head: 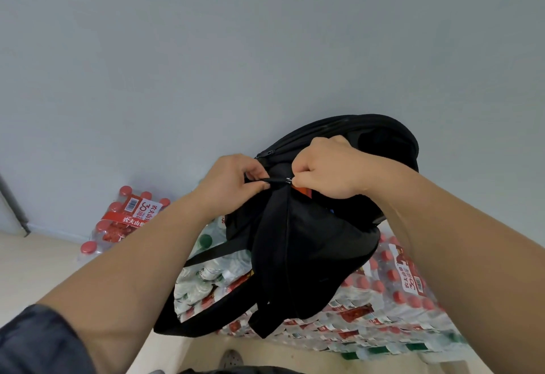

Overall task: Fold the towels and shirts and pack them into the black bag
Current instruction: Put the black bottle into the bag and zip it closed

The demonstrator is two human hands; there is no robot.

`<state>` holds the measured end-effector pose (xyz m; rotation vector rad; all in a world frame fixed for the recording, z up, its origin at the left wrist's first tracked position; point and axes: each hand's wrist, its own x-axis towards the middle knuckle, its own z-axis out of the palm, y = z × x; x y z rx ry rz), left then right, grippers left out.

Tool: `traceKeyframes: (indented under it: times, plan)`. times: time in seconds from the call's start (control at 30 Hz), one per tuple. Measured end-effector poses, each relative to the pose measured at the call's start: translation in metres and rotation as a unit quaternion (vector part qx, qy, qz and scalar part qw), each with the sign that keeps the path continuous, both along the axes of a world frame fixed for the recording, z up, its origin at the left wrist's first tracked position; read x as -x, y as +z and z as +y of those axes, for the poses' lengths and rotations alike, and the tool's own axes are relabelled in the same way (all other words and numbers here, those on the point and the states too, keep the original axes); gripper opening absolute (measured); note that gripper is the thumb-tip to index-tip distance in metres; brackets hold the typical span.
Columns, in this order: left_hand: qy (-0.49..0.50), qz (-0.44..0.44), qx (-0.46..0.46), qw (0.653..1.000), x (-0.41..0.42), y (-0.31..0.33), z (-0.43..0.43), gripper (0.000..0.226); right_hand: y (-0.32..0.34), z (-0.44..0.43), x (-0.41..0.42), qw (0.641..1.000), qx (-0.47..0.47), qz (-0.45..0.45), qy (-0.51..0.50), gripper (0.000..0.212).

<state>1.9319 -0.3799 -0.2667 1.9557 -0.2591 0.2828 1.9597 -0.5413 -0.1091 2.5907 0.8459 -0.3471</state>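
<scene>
My left hand pinches black bag seam taut so right hand, pinching zipper pull, can slide it.

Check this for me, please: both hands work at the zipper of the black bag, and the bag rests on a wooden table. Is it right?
Not quite. The left hand and the right hand do work at the zipper of the black bag, but the bag rests on stacked packs of bottled water, not on a wooden table. The head view shows this.
</scene>
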Motion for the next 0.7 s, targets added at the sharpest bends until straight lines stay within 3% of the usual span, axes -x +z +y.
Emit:
traceKeyframes:
  times: [0.1, 0.3, 0.43, 0.7]
  plan:
    - [-0.022, -0.050, -0.013, 0.998, 0.003, 0.011, -0.005, 0.016, -0.002, 0.002, 0.002, 1.000, -0.018, -0.002, -0.016, 0.038]
    - [-0.045, -0.147, -0.138, 0.978, -0.002, 0.024, -0.012, 0.011, -0.012, 0.004, 0.008, 0.999, -0.038, -0.022, -0.031, 0.039]
    - [-0.044, -0.156, -0.165, 0.973, -0.006, 0.023, -0.009, 0.011, -0.019, 0.001, 0.012, 0.997, -0.029, -0.045, -0.051, 0.040]
    - [-0.006, -0.139, -0.148, 0.979, -0.007, 0.010, 0.013, 0.008, -0.024, -0.012, 0.028, 0.991, -0.109, -0.030, -0.067, 0.047]
